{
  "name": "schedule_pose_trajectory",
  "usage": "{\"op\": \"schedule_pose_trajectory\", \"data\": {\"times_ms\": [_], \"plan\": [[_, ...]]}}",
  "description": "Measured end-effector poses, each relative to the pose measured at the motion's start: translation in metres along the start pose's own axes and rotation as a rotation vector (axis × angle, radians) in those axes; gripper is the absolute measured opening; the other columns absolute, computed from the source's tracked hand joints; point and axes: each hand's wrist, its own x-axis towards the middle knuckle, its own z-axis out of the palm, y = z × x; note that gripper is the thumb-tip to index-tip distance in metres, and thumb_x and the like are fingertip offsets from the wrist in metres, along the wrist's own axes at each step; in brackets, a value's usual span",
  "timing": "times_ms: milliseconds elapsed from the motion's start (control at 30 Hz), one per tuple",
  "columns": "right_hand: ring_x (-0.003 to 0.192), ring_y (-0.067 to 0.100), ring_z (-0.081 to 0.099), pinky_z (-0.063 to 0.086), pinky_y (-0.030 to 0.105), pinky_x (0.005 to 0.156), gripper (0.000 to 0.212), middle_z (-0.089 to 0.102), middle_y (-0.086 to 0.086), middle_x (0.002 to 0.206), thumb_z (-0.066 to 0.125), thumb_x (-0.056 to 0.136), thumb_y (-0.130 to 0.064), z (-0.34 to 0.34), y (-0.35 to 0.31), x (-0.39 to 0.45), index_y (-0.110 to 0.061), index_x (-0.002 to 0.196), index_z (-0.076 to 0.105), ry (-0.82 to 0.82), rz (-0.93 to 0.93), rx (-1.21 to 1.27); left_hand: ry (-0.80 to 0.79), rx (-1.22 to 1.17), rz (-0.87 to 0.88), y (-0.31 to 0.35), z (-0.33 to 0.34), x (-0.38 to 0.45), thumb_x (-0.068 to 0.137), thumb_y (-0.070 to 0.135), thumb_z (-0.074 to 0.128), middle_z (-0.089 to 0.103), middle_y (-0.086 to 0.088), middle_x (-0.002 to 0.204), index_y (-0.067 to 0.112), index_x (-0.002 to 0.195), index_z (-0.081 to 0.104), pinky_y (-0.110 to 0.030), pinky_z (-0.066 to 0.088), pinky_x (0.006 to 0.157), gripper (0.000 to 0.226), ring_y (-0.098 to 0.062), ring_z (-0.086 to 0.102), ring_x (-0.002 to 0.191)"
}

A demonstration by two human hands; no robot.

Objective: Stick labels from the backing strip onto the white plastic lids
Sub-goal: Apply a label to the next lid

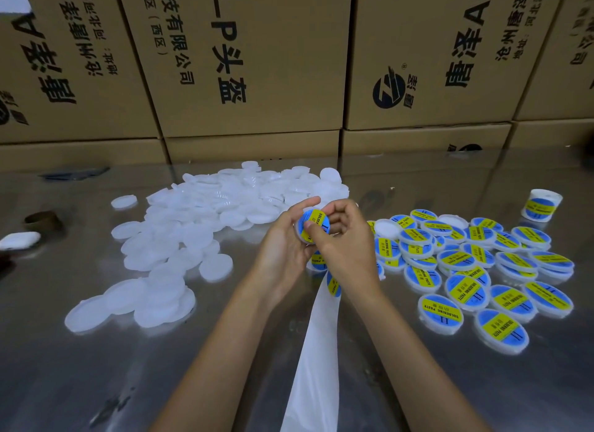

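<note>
Stacked cardboard cartons (250, 61) printed in black wall off the far side of a shiny steel table (96, 367); on its left sprawls a heap of bare white plastic lids (193, 226), on its right a cluster of lids already labelled (475, 271) in blue and yellow, with one labelled tub (543, 209) standing apart behind them. Between the forearms a white backing strip (316, 351) trails toward me, a label (333, 284) on it just under the right wrist; the left hand (283, 242) cups a lid (313, 226) mid-table while the right hand (344, 238), fingers curled, presses its thumb onto the sticker there.
</note>
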Motion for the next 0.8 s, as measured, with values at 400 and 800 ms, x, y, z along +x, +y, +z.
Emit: {"op": "schedule_pose_trajectory", "data": {"times_ms": [400,800], "plan": [[0.083,0.004,0.05,0.038,0.017,0.064,0.048,0.048,-0.018,0.084,0.075,0.069,-0.063,-0.009,0.01,-0.006,-0.028,0.087,0.048,0.052,-0.141,-0.339,-0.043,-0.062,0.031,0.005,-0.002,-0.004,0.106,0.013,0.036,0.069,-0.012,0.127,0.006,0.138,0.053,-0.031,0.06,0.084,0.037,-0.022,0.071,0.106],[0.056,0.012,0.046,0.028,0.027,0.051,0.049,0.045,-0.008,0.053,0.04,0.097,-0.058,-0.015,0.011,-0.007,-0.025,0.062,0.034,0.01,-0.172,-0.605,-0.153,0.004,0.037,0.002,0.001,-0.003,0.105,0.016,0.037,0.065,-0.009,0.134,0.009,0.133,0.055,-0.04,0.05,0.102,0.034,-0.028,0.064,0.116]]}}
